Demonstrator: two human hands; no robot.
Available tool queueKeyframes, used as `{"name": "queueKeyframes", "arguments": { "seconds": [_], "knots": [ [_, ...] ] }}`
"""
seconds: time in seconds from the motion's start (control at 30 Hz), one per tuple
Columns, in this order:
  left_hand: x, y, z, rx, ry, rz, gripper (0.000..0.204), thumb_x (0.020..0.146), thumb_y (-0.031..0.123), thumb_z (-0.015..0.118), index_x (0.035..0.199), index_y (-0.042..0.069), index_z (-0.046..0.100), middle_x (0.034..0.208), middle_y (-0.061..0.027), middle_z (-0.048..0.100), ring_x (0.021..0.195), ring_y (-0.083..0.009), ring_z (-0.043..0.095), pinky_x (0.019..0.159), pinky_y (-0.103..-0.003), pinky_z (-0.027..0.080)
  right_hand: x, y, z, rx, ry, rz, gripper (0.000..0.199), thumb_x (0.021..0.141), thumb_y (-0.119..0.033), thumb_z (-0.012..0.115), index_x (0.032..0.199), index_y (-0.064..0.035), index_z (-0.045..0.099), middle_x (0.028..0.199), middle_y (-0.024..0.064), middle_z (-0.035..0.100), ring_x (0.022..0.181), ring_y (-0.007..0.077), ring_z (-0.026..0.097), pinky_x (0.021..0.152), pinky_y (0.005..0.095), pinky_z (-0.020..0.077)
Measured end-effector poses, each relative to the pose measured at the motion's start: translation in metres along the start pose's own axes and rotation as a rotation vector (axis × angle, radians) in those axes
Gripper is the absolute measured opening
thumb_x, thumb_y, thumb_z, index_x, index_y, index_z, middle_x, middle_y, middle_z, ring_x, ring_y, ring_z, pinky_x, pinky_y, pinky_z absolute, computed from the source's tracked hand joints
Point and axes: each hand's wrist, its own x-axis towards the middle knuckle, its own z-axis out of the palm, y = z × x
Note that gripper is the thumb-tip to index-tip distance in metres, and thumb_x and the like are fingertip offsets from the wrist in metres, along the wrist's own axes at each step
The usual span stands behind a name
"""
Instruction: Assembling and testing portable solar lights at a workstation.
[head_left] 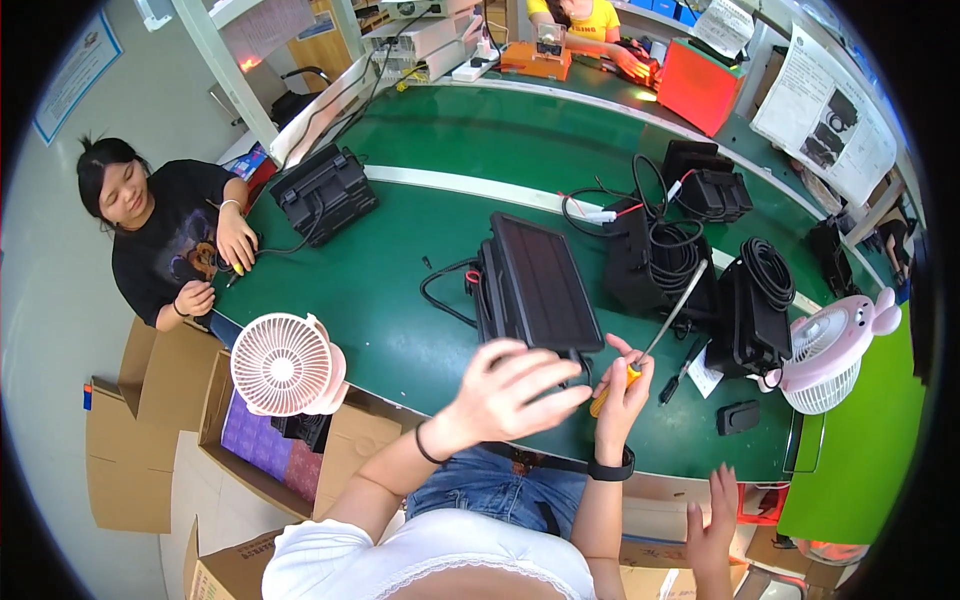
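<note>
My right hand [622,390] is closed round the yellow handle of a screwdriver [668,322], whose long metal shaft points up and away to the right. Beside it my left hand [512,392] hovers near the table's front edge, fingers spread and bent, apparently holding nothing. Just beyond both hands stands a black box-shaped device with a dark panel [548,285] on its tilted face. A black cable [440,290] with a red ring loops out from its left side. My left fingers overlap the device's lower edge, so contact there is hard to judge.
Black cased units with coiled cables [680,262] crowd the right, near a pink fan [830,350] and small black block [738,417]. Another pink fan [285,365] stands front left. A co-worker [165,230] handles a cable; another person's hand [712,525] reaches in lower right.
</note>
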Motion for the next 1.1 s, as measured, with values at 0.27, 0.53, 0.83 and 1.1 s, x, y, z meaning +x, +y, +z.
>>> {"name": "queueKeyframes", "arguments": {
  "seconds": [0.27,0.53,0.83,1.1],
  "knots": [
    [0.029,-0.103,-0.02,-0.048,-0.474,-0.257,0.069,0.075,-0.007,0.065,0.136,0.022,0.056,0.152,-0.0096,0.041,0.14,-0.0368,0.038,0.114,-0.052,0.031,-0.048,0.027,-0.003,0.04,0.116,0.047,0.018,0.095,-0.01,0.058,0.101,-0.0068,0.041,0.126,0.0196,0.058,0.059,0.0046,0.051,0.05,0.0183,0.0426],
    [0.028,-0.114,-0.026,0.178,-0.483,-0.009,0.063,0.069,0.003,0.076,0.128,0.02,0.06,0.135,-0.0009,0.056,0.132,-0.0255,0.049,0.115,-0.058,0.028,-0.046,0.036,0.003,-0.004,0.049,0.082,0.016,0.095,-0.006,0.059,0.1,-0.0054,0.044,0.121,0.017,0.06,0.06,0.0052,0.051,0.05,0.02,0.0426],
    [-0.001,-0.104,-0.053,0.075,-0.408,-0.044,0.078,0.073,0.017,0.079,0.14,0.005,0.04,0.13,-0.0175,0.051,0.127,-0.0414,0.049,0.112,-0.064,0.031,-0.042,0.021,-0.001,0.059,0.021,0.097,0.014,0.095,-0.007,0.053,0.1,-0.0071,0.04,0.124,0.0174,0.06,0.06,0.0041,0.049,0.053,0.0202,0.0439],
    [0.002,-0.106,-0.045,-0.246,-0.205,-0.261,0.065,0.074,0.023,0.082,0.13,0.008,0.053,0.116,-0.0176,0.05,0.103,-0.0346,0.056,0.087,-0.041,0.049,-0.026,0.006,0.008,-0.05,-0.017,0.012,0.035,0.085,-0.01,0.072,0.102,-0.0072,0.042,0.133,0.0191,0.057,0.074,0.0068,0.048,0.071,0.0231,0.0452]
  ]
}}
